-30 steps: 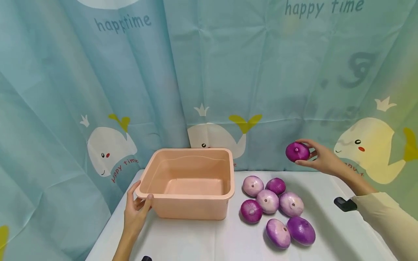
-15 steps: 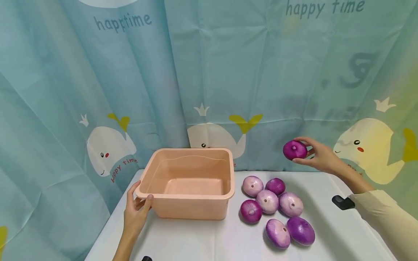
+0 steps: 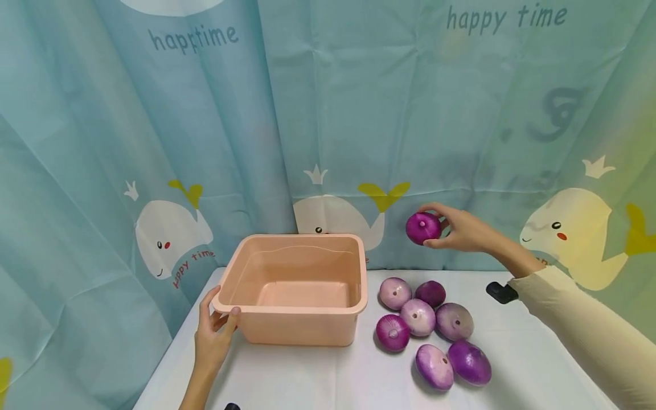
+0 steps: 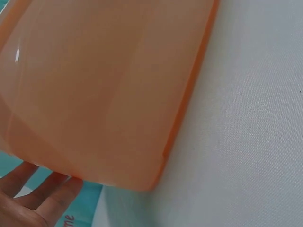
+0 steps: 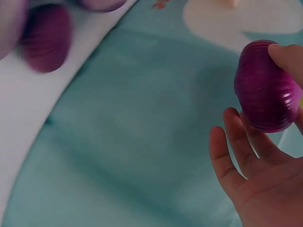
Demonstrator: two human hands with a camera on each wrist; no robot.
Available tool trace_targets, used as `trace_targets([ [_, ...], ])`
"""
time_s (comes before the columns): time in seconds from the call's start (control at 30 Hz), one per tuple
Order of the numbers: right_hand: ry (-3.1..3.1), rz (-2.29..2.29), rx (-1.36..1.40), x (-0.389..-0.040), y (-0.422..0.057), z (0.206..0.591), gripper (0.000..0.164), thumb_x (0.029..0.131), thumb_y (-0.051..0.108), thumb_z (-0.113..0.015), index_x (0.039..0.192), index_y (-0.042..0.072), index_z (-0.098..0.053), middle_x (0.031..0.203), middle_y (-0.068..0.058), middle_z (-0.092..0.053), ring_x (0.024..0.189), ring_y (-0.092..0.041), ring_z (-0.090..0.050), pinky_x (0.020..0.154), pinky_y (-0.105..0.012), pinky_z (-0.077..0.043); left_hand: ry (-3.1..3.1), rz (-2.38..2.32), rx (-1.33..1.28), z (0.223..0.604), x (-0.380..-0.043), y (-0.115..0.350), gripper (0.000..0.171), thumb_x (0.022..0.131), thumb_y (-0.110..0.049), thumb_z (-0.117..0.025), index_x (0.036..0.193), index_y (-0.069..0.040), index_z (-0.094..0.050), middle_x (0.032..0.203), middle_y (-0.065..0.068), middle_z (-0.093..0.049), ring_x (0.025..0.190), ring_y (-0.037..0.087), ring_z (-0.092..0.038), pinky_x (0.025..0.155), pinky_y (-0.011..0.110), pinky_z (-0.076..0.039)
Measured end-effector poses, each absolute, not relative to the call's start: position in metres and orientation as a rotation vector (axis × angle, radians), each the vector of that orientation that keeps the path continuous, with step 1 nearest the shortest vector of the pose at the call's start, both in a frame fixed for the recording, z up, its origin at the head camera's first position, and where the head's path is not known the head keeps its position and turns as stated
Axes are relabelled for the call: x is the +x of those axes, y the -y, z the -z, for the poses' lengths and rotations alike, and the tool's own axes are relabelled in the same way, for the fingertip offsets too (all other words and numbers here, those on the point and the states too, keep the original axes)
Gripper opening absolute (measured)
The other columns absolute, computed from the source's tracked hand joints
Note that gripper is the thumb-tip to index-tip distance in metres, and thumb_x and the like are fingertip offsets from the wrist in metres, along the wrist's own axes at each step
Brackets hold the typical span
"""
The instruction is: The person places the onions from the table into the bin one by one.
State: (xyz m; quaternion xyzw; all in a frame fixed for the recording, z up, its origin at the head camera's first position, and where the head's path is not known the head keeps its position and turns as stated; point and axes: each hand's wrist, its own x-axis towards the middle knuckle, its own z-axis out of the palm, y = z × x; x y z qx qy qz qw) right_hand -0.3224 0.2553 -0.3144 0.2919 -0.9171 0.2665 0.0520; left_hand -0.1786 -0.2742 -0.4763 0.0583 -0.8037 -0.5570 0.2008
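The right hand (image 3: 458, 230) pinches a glossy purple onion (image 3: 423, 228) between thumb and fingers right of the frame's middle, up in the air in front of the whale-print curtain (image 3: 353, 114) and apart from everything else. In the right wrist view the thumb lies on the onion's upper end while three fingers fan out below it; the index finger is partly cut off by the frame edge, so how firmly it presses is hard to tell. At the lower left, the left hand (image 3: 212, 336) holds the near left corner of a peach plastic bin (image 3: 297, 327), thumb at the front and fingers along the side. The bin stands upright on the white tabletop (image 3: 287, 376), and seven loose onions (image 3: 417, 317) lie to its right, toward the lower right of the frame. The likeliest trouble is a slip: the skin looks smooth and the grip seems to rest on few fingers, so the onion could drop onto the cluster and send round neighbours rolling toward the tabletop's edge. A low pass could also knock it against the bin's rim, and a hard downward press by the left hand might tilt that corner.
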Motion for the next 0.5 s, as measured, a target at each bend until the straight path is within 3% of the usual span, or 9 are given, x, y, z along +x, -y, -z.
trace_targets([
  [0.13,2.795,-0.829,0.998,-0.331,-0.224,0.305,0.066,0.083,0.02,-0.087,0.14,0.016,-0.054,0.113,-0.01,-0.066,0.093,-0.022,-0.069,0.08,-0.042,-0.056,2.244,1.573,0.17,0.477,-0.178,0.275,0.071,0.102,-0.024,-0.066,0.161,-0.03,-0.027,0.157,0.02,-0.042,0.104,-0.001,-0.059,0.078,0.013,-0.054],
  [0.37,2.826,-0.809,1.133,-0.34,-0.167,0.297,0.066,0.082,0.02,-0.087,0.139,0.019,-0.054,0.112,-0.007,-0.066,0.09,-0.018,-0.069,0.083,-0.041,-0.057,2.228,1.572,0.144,0.478,-0.178,0.274,0.071,0.102,-0.023,-0.066,0.162,-0.028,-0.026,0.16,0.019,-0.038,0.119,0.035,-0.058,0.078,0.013,-0.053],
  [0.5,2.833,-0.858,1.235,-0.345,-0.137,0.296,0.066,0.083,0.017,-0.086,0.139,0.017,-0.052,0.113,-0.009,-0.066,0.088,-0.018,-0.068,0.085,-0.038,-0.058,2.227,1.549,0.133,0.478,-0.179,0.274,0.071,0.102,-0.022,-0.066,0.162,-0.028,-0.027,0.161,0.016,-0.038,0.12,0.031,-0.057,0.078,0.011,-0.053],
])
